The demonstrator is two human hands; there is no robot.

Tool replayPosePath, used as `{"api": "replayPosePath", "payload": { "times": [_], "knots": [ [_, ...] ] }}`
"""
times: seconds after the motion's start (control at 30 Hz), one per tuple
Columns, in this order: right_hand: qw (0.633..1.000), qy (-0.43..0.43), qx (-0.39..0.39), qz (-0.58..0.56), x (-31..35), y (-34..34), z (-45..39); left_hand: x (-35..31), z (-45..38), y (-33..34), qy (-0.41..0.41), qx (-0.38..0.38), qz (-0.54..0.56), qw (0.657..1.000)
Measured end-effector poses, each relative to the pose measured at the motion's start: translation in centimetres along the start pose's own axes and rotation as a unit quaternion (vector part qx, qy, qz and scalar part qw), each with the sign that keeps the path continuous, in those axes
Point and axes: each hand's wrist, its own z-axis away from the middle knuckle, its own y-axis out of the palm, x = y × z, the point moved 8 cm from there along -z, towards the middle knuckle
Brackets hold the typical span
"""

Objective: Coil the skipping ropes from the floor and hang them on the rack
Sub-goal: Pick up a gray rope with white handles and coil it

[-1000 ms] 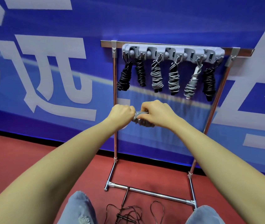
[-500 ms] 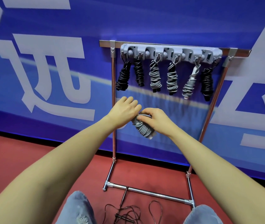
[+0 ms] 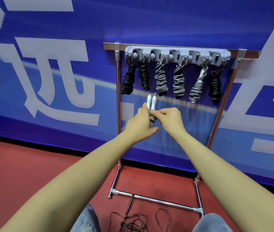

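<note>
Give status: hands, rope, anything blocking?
Left hand and right hand hold coiled grey rope, handles up. Rack hooks all taken. Dark rope on floor.

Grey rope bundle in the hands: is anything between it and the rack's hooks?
No solid obstacle shows in the gap between the grey rope bundle and the hook bar. But six coiled ropes already hang there, the grey coil directly above it; whether a hook is free cannot be told.
</note>
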Motion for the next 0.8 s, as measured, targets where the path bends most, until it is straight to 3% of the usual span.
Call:
{"api": "replayPosePath", "payload": {
  "times": [0.13, 0.2, 0.3, 0.37, 0.5, 0.63, 0.7, 0.8],
  "knots": [
    [0.998, -0.028, 0.047, 0.006, 0.1, 0.8, 0.2, 0.2, 0.0, 0.0, -0.075, -0.019, -0.107, 0.991],
    [0.995, -0.043, 0.089, 0.021, 0.5, 1.4, 0.7, 0.6, 0.2, -0.7, -0.115, -0.039, -0.108, 0.987],
    [0.990, -0.052, 0.127, 0.030, 0.6, 2.0, 0.9, 1.1, 0.1, -1.4, -0.116, -0.069, -0.111, 0.985],
    [0.993, -0.049, 0.111, -0.001, 0.9, 1.6, 0.7, 1.3, -0.1, -1.8, -0.107, -0.084, -0.117, 0.984],
    [0.995, -0.029, 0.023, -0.090, 0.8, -0.6, 0.1, 2.5, -0.5, -2.8, -0.111, -0.121, -0.031, 0.986],
    [0.986, -0.012, 0.061, -0.155, 0.8, 0.0, 0.4, 2.9, -1.0, -2.6, -0.114, -0.093, 0.105, 0.983],
    [0.988, -0.020, 0.081, -0.127, 0.8, 0.5, 0.3, 3.0, -1.1, -2.4, -0.133, -0.066, 0.148, 0.978],
    [0.995, -0.024, 0.041, -0.087, 0.3, 0.0, -0.3, 2.9, -0.9, -2.0, -0.137, -0.023, 0.120, 0.983]
  ]
}}
